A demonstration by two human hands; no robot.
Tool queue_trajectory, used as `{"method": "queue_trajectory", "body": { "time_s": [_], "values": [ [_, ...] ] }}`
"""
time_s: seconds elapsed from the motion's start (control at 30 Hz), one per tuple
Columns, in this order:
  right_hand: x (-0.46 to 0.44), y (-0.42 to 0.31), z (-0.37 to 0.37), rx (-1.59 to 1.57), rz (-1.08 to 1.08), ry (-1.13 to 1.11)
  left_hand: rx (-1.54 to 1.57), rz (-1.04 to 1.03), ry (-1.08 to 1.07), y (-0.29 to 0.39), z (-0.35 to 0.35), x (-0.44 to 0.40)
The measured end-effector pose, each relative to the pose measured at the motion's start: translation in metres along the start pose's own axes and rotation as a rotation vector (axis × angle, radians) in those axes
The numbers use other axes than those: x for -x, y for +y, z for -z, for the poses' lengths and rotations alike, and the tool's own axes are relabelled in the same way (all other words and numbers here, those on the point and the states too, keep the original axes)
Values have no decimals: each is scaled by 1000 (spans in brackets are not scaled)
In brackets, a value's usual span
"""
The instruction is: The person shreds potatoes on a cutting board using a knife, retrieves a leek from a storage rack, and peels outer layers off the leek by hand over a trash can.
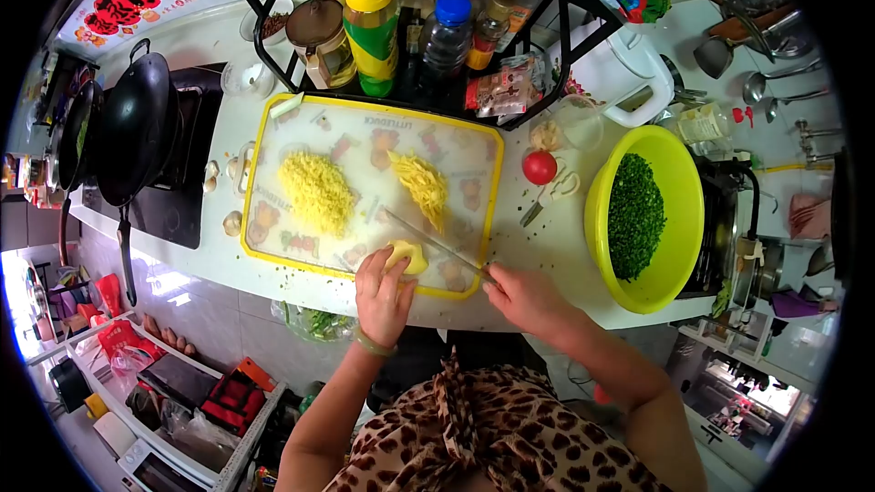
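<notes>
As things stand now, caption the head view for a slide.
Left hand steadies a yellow piece beside the knife in the right hand.

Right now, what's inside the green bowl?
The green bowl holds finely chopped greens, spread over its middle. They cover the bottom, so whether anything lies beneath them can't be seen.

Kitchen, identified by a wok on a black stove, a cutting board on the white surface, a rack of bottled seasonings, and ladles beside a white pot.
</notes>
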State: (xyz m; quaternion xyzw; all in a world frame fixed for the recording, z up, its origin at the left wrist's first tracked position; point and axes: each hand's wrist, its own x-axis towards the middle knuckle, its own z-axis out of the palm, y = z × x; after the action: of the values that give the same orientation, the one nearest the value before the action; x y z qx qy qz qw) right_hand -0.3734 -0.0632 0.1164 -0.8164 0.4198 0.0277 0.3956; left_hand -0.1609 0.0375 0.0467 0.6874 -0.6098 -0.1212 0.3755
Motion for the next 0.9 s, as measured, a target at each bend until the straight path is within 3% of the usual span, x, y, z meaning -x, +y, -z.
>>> {"method": "queue_trajectory", "body": {
  "time_s": [0.23, 0.4, 0.7, 0.9],
  "values": [
    [-10, -10, 12, 68, 70, 15, 11, 54, -42, 0, -6, -7],
    [-12, -8, 12, 134, 81, -10, 113, -95, -180, -17, 0, -17],
    [-11, -17, 20, 78, 7, -28, 97, 71, 10, -13, 5, 3],
    [-11, -19, 22, 69, 27, -17, 76, 32, -45, -6, -3, -7]
  ]
}}
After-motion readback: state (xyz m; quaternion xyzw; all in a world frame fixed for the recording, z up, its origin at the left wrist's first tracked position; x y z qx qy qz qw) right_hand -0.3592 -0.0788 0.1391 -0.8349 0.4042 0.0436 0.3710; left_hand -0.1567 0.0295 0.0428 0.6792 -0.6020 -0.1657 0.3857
